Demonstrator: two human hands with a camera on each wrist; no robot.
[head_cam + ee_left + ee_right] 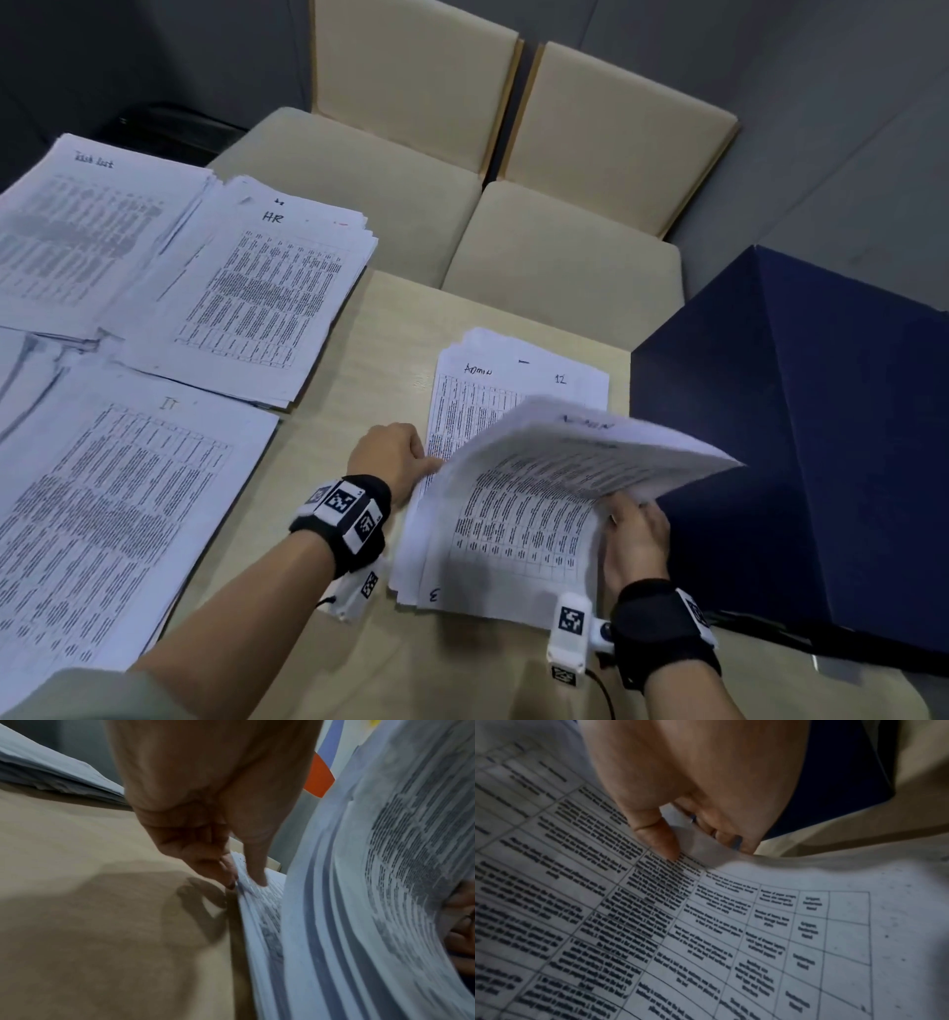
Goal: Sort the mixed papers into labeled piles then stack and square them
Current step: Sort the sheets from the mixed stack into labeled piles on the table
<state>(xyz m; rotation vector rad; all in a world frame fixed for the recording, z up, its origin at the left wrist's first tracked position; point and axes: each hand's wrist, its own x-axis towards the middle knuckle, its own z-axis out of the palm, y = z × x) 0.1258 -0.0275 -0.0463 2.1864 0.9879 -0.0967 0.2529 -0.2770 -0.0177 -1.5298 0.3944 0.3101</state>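
Right hand [637, 539] pinches lifted Admin sheets [565, 462]; left hand [393, 455] pins the pile's [518, 380] edge w/ its thumb — sheets could fan out, slide off the surface's [369, 370] right edge.

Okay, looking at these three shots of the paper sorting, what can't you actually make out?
- Printed table text on the IT pile: too small, head view.
- Lower ADMIN pile: mostly covered by the lifted sheets.
- Right hand fingers: partly under those sheets.
- Left hand wrist view: blurred.
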